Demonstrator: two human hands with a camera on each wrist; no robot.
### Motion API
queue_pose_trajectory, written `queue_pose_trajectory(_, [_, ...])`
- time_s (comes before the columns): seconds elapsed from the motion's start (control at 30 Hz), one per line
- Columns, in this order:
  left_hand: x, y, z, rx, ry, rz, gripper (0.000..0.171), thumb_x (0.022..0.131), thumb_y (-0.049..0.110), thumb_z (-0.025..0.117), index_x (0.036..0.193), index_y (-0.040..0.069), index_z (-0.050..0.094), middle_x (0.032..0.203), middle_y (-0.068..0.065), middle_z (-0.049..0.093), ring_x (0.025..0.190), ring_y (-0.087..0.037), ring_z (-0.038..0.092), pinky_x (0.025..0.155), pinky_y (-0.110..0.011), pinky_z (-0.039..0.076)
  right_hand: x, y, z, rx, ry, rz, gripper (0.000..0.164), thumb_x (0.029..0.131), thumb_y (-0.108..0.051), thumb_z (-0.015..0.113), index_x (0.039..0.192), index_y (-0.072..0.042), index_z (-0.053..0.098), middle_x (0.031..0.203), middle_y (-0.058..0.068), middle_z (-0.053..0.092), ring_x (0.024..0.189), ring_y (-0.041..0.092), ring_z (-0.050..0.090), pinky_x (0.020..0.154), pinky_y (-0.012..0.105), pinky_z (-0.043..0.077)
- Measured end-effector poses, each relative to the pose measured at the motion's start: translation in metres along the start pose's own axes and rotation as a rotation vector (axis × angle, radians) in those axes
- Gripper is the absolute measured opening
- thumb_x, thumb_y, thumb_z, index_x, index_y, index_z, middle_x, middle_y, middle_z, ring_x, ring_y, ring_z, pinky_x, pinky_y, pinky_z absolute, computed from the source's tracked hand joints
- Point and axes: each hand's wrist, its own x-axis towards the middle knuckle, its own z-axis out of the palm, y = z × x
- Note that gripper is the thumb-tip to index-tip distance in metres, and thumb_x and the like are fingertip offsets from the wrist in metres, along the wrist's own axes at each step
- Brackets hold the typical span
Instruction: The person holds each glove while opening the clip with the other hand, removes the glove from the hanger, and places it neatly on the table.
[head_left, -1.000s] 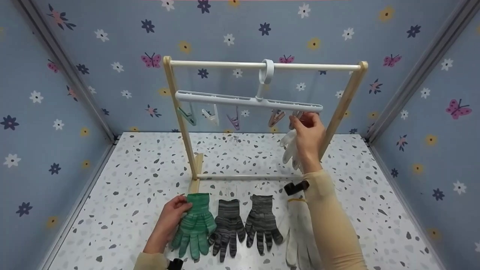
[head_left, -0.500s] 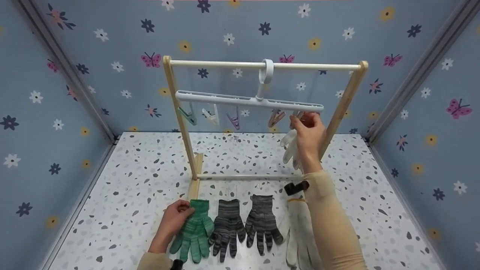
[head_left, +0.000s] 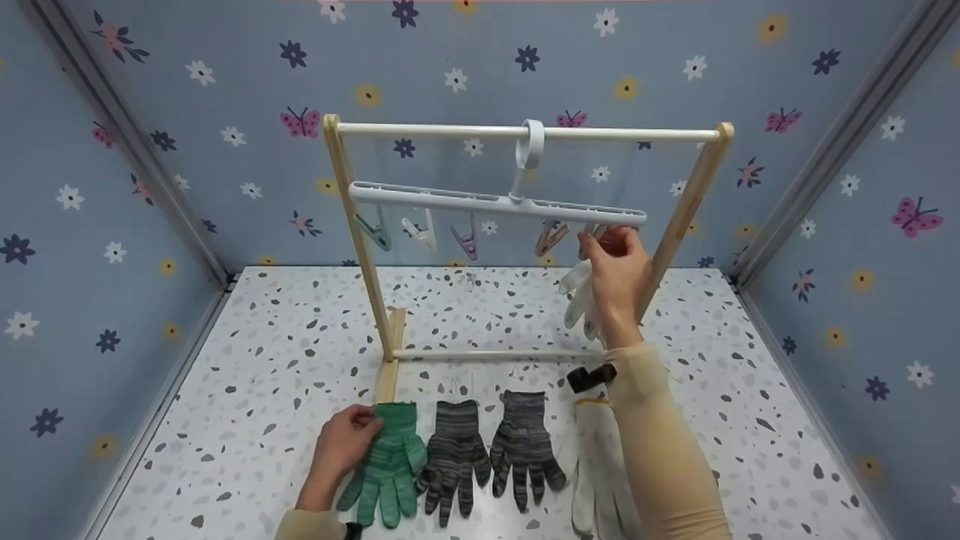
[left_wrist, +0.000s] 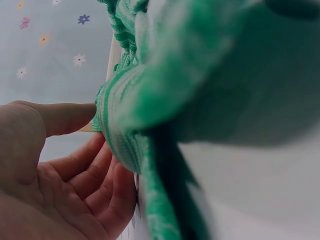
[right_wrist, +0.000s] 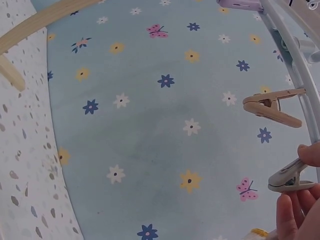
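Note:
My left hand (head_left: 341, 446) pinches the cuff edge of a green striped knit glove (head_left: 396, 465) lying flat on the table. In the left wrist view the thumb and fingers meet at that green cuff (left_wrist: 112, 120). Raised at the hanger's right end, my right hand (head_left: 621, 274) pinches a grey clothespin (right_wrist: 287, 179) between thumb and fingers. Below and behind this hand hangs a white glove (head_left: 577, 300), partly hidden by it; its yellow-edged cuff (right_wrist: 259, 233) shows at the bottom of the right wrist view. The white hanger (head_left: 435, 198) hangs slightly tilted.
A wooden rack (head_left: 367, 262) carries the hanger on its top white bar (head_left: 435, 130). Green (head_left: 375, 234), white (head_left: 421, 232), purple (head_left: 466, 244) and tan (head_left: 551, 238) clothespins dangle from it. Two dark grey striped gloves (head_left: 456, 450) and another white glove (head_left: 596, 465) lie in front.
My left hand has drawn the green glove slightly toward me, its cuff now about level with the dark gloves' cuffs. The right hand stays at the grey clothespin.

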Motion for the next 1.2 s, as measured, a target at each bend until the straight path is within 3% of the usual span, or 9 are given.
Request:
queue_pose_trajectory(0.37, [-0.003,-0.002,0.001,0.005,0.100,0.013,0.026,0.097,0.024,0.062,0.110,0.002,0.069,0.103,-0.011,0.069,0.094,-0.027,0.065,0.082,-0.047,0.050,0.001,-0.001,-0.002,-0.018,0.023,-0.057,0.036,0.086,-0.021,0.081,0.113,-0.002,0.067,0.103,0.011,0.068,0.090,0.020,0.063,0.078,0.028,0.052])
queue_pose_trajectory(0.6, [-0.001,0.002,0.001,-0.054,0.157,0.008,0.025,0.098,0.024,0.062,0.109,0.003,0.070,0.103,-0.011,0.069,0.091,-0.024,0.065,0.076,-0.038,0.051,0.003,-0.001,-0.003,-0.059,0.014,-0.050,0.039,0.084,-0.023,0.082,0.116,-0.006,0.067,0.102,0.007,0.069,0.089,0.018,0.064,0.081,0.029,0.052])
queue_pose_trajectory(1.0, [0.003,0.014,0.008,-0.172,0.175,0.098,0.021,0.099,0.019,0.063,0.109,0.003,0.070,0.106,-0.009,0.069,0.088,-0.021,0.062,0.074,-0.032,0.049,-0.002,0.002,-0.005,-0.099,0.009,-0.057,0.037,0.088,-0.022,0.079,0.121,-0.011,0.067,0.106,0.004,0.067,0.096,0.016,0.063,0.083,0.030,0.052])
queue_pose_trajectory(1.2, [0.007,0.022,0.013,-0.215,0.153,0.159,0.017,0.099,0.018,0.064,0.106,0.005,0.071,0.102,-0.007,0.069,0.086,-0.019,0.062,0.074,-0.032,0.049,-0.005,0.003,-0.007,-0.101,-0.013,-0.066,0.041,0.087,-0.027,0.080,0.123,-0.014,0.067,0.106,0.004,0.068,0.095,0.017,0.064,0.084,0.031,0.052])
